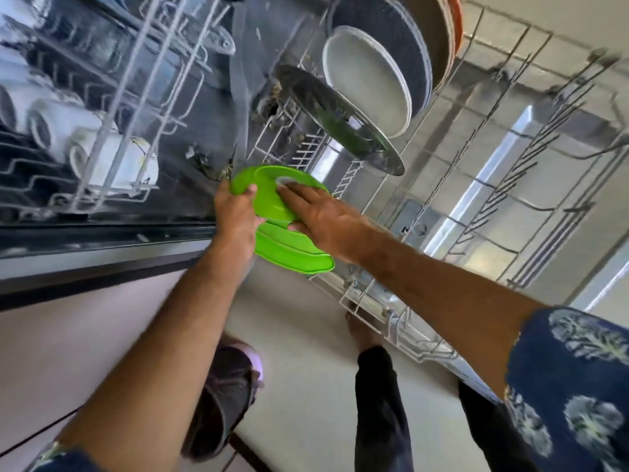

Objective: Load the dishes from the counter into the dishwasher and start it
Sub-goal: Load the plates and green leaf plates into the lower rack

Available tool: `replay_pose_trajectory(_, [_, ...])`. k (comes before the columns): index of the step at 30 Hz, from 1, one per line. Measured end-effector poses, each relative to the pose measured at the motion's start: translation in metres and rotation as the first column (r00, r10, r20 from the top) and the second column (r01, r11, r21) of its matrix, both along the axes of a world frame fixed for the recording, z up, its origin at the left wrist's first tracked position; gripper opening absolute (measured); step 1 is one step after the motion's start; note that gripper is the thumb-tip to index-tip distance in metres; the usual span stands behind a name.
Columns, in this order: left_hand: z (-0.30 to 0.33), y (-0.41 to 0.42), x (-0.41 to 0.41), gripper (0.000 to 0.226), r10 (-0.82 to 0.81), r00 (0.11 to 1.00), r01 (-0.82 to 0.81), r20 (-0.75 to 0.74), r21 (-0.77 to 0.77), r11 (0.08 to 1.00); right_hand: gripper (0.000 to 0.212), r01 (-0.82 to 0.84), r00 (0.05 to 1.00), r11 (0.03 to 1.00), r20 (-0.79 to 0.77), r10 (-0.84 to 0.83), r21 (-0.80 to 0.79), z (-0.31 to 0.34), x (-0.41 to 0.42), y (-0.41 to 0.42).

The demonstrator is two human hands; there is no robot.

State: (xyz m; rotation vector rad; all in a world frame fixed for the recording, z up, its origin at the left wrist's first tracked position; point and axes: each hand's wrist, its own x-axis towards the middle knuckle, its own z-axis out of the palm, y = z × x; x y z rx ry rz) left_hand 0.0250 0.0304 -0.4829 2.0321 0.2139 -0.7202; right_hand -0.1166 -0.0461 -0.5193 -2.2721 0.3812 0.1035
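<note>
Several white cups (112, 155) sit mouth-sideways in the upper rack (102, 137) at far left, blurred and partly cut by the frame edge, so you can't count them for sure. Next over, your left hand (235, 212) grips the near rim of the green plates (272, 199), thumb curled over the edge; fingers underneath are hidden. There look to be two green plates stacked or overlapping, the lower one (292, 253) poking out below your wrists, but the seam between them is hard to read. Your right hand (320, 216) lies flat on the top plate's face, fingers straight, pressing it. The plates hover over the near end of the lower rack (476, 199), not yet in the tines. Further right, a steel plate (340, 120), a white plate (371, 90) and darker dishes (398, 39) stand racked on edge, the top ones cropped.
</note>
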Motion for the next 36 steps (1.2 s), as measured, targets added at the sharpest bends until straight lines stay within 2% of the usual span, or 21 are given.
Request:
replay_pose_trajectory(7, [0.012, -0.008, 0.0, 0.033, -0.038, 0.998, 0.037, -0.048, -0.007, 0.999, 0.065, 0.075, 0.997, 0.996, -0.016, -0.076, -0.04, 0.019, -0.007, 0.006])
replay_pose_trajectory(15, [0.018, -0.008, -0.003, 0.024, 0.006, 0.996, -0.01, -0.092, -0.05, 0.999, 0.06, 0.069, 0.998, 0.995, 0.006, -0.069, -0.074, 0.019, -0.008, 0.006])
replay_pose_trajectory(21, [-0.001, -0.011, 0.002, 0.033, -0.011, 0.995, 0.017, -0.099, 0.054, 0.998, 0.061, 0.072, 0.997, 0.996, -0.031, -0.073, -0.044, 0.003, -0.008, 0.008])
replay_pose_trajectory(24, [-0.005, -0.004, -0.001, 0.036, -0.079, 0.988, 0.092, -0.132, 0.095, 0.991, 0.063, 0.024, 0.999, 0.999, -0.043, -0.026, -0.043, -0.005, -0.012, 0.007])
replay_pose_trajectory(27, [-0.005, 0.003, -0.005, 0.035, -0.204, 0.942, 0.24, -0.266, 0.108, 0.965, 0.064, -0.014, 0.999, 0.999, -0.045, 0.011, -0.051, -0.017, -0.018, 0.006])
replay_pose_trajectory(32, [-0.003, 0.0, 0.003, 0.043, -0.428, 0.824, 0.533, -0.373, 0.25, 0.809, 0.066, -0.039, 0.999, 0.998, -0.034, 0.037, -0.04, -0.036, -0.021, 0.0])
replay_pose_trajectory(36, [-0.004, -0.002, 0.008, 0.045, -0.482, 0.797, 0.591, -0.363, 0.311, 0.744, 0.068, -0.047, 0.998, 0.999, -0.035, 0.046, -0.008, -0.04, -0.02, -0.006])
